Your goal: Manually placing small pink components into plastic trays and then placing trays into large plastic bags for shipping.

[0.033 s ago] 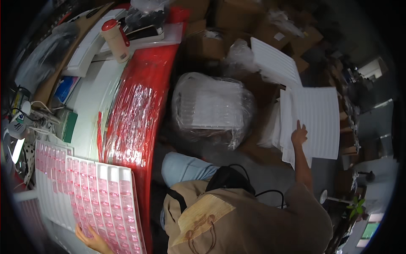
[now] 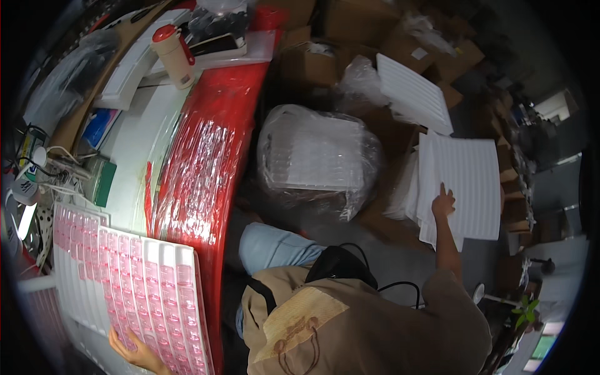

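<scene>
At the lower left, my left hand (image 2: 134, 354) lies with its fingers apart on a white ribbed tray (image 2: 164, 253) filled with rows of small clear pink pieces. Two pockets at that tray's far end hold no pink piece. Off to the right, my right arm reaches out, and my right hand (image 2: 444, 205) is spread on a white ribbed tray (image 2: 475, 187) without pink pieces. More white trays (image 2: 409, 187) are stacked under and beside it. Another white tray (image 2: 414, 94) leans just beyond.
A table with a red plastic-wrapped edge (image 2: 209, 144) runs along the left. On it stand a cream bottle with a red lid (image 2: 173, 57), a phone (image 2: 215, 46) and a green box (image 2: 104, 184). A plastic-wrapped tray stack (image 2: 322, 153) sits mid-view; cardboard boxes (image 2: 359, 25) lie behind.
The tray under my right hand has shifted slightly towards me, and a small gap now shows between it and the leaning tray. My left hand stays in nearly the same place.
</scene>
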Demonstrator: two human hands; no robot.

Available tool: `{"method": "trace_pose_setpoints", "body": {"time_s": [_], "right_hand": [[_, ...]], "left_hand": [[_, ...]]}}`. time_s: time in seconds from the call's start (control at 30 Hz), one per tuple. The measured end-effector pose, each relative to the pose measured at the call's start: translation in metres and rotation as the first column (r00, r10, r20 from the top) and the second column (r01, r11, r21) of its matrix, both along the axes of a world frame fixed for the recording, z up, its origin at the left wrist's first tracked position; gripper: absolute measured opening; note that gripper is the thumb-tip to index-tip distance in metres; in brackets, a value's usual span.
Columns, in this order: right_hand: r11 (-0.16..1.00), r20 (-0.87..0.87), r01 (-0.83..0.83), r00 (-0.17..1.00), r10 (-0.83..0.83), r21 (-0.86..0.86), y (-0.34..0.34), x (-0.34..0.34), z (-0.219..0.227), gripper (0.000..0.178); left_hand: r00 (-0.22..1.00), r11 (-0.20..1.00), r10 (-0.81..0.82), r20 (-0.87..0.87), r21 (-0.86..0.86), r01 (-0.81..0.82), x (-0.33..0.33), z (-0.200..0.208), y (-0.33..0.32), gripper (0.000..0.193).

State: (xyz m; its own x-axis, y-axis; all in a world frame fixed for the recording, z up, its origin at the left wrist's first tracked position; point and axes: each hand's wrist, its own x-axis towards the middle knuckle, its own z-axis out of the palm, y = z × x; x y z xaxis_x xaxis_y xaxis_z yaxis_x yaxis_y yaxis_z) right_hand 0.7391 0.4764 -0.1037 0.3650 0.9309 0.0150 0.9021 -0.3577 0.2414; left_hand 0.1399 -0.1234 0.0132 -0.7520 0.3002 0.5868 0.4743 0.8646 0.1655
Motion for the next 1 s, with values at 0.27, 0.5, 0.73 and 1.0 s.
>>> {"method": "trace_pose_setpoints", "body": {"time_s": [0.27, 0.5, 0.73, 1.0], "right_hand": [[0.977, -0.007, -0.052, 0.998, 0.055, 0.205, 0.011, -0.020, -0.045, 0.052], [0.835, -0.600, -0.491, 0.598, 0.531, 0.249, 0.039, -0.201, -0.103, 0.108], [0.989, -0.619, 0.060, 0.774, -0.131, -0.134, 0.075, -0.146, -0.232, 0.122], [0.863, -0.660, -0.400, 0.744, 0.109, -0.308, 0.080, -0.076, -0.209, 0.030]], "left_hand": [[0.492, 0.634, -0.770, 0.407, 0.396, 0.664, 0.093, 0.007, 0.274, 0.033], [0.031, 0.747, -0.663, 0.748, 0.658, 0.095, 0.066, -0.201, 0.441, 0.089], [0.173, 0.945, -0.279, 0.944, 0.239, 0.222, 0.046, -0.314, 0.529, 0.118], [-0.114, 0.985, -0.107, 0.988, 0.121, 0.122, 0.030, -0.346, 0.514, 0.049]]}}
